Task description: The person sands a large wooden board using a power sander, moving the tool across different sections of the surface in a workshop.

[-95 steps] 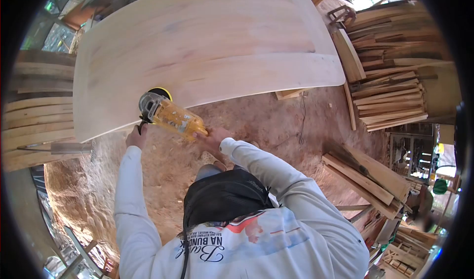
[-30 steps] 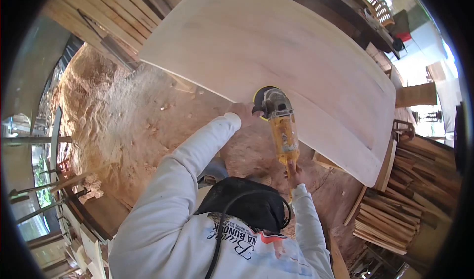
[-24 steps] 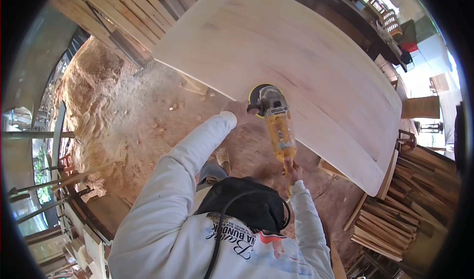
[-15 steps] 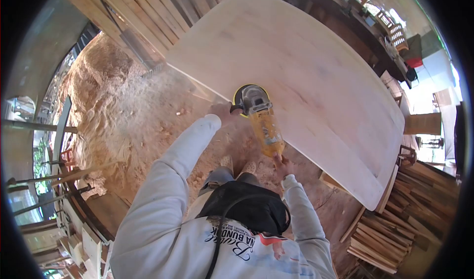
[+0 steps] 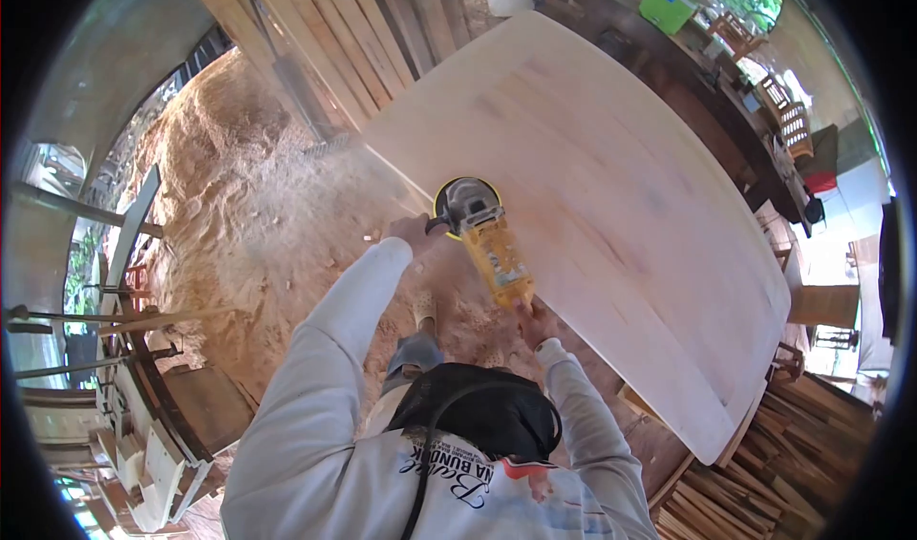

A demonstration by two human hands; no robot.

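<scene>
Well, my left fingers grip the side handle of the yellow power tool, and my right fingers wrap its rear end. It sits mid-frame, its round disc at the edge of the wooden panel. At upper right, a green box stands near the dark table, its contents unclear.

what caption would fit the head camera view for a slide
Left hand and right hand hold a yellow power tool at the edge of a wooden panel.

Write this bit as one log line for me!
left hand: gripping side handle | right hand: holding sander back | pad: at board edge
</scene>
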